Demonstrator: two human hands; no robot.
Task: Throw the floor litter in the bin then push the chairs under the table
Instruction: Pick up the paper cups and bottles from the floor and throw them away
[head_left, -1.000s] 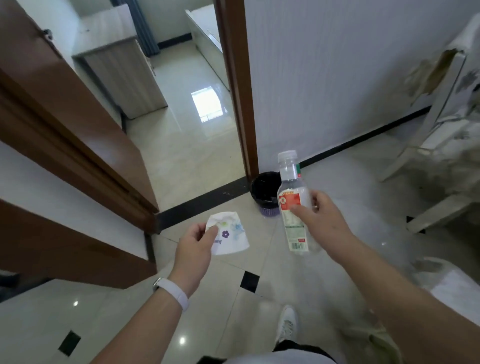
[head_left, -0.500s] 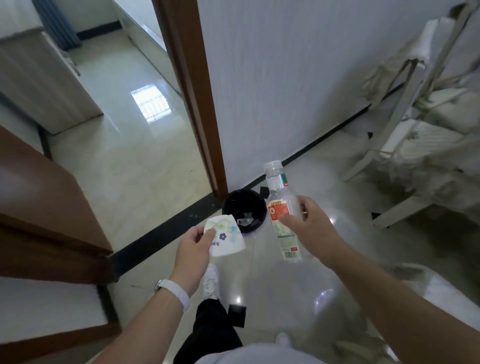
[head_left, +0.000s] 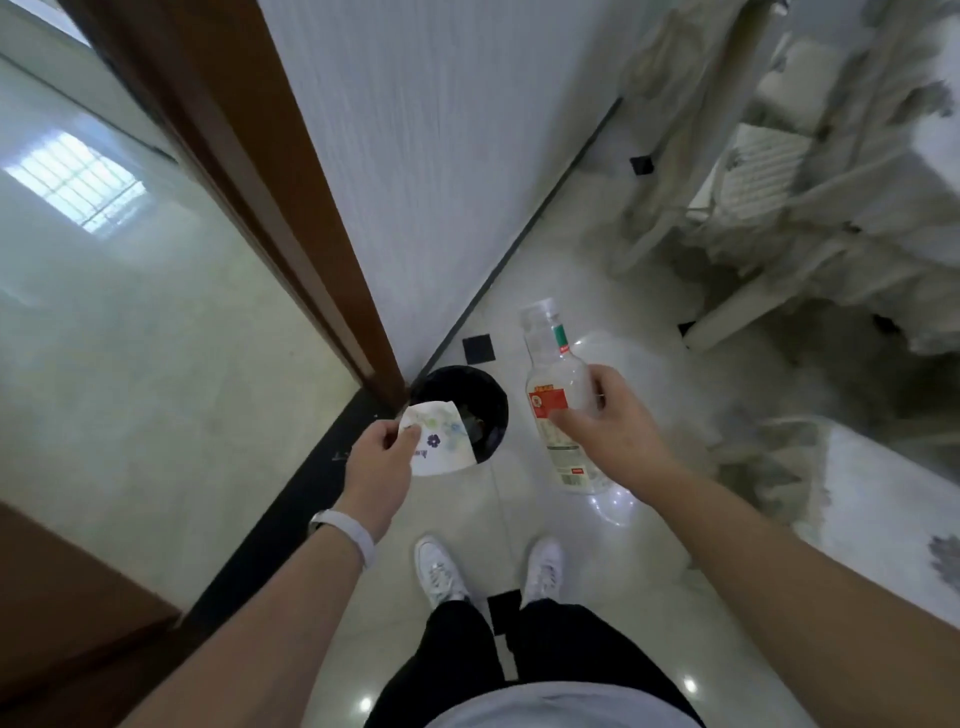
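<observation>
Status: about a third done, my estimate. The tiled floor (head_left: 623, 571) around the feet shows no loose litter, but the 2–4 o'clock zone is blurred, so more could be there. A brown door frame (head_left: 291, 208) runs from 11 o'clock to the bin. The chairs (head_left: 769, 208) at 1–2 o'clock are pale and smeared by motion blur. They stand out in the open and I can't pick out a table, so the chair step reads as not started. The round black bin (head_left: 501, 410) sits on the floor at 12 o'clock, touching or just beside the foot of the door frame. Its mouth is open, and the contents are too dark to identify. The right hand (head_left: 608, 421) is curled round the middle of a clear plastic bottle (head_left: 550, 384) with a red-and-white label, neck toward 12 o'clock, apparently empty. The bottle is at 3 o'clock of the bin, beside the mouth, not over it. The left hand (head_left: 382, 457) pinches a flower-printed white wrapper (head_left: 441, 441) by its edge between thumb and fingers. The wrapper lines up over the bin's mouth on the 8 o'clock side. Neither item is released. Left to do: drop the wrapper, move the bottle over the mouth and drop it, recheck the floor, then push the chairs in at 2 o'clock. A white wristband (head_left: 345, 530) is on the left wrist, irrelevant.
</observation>
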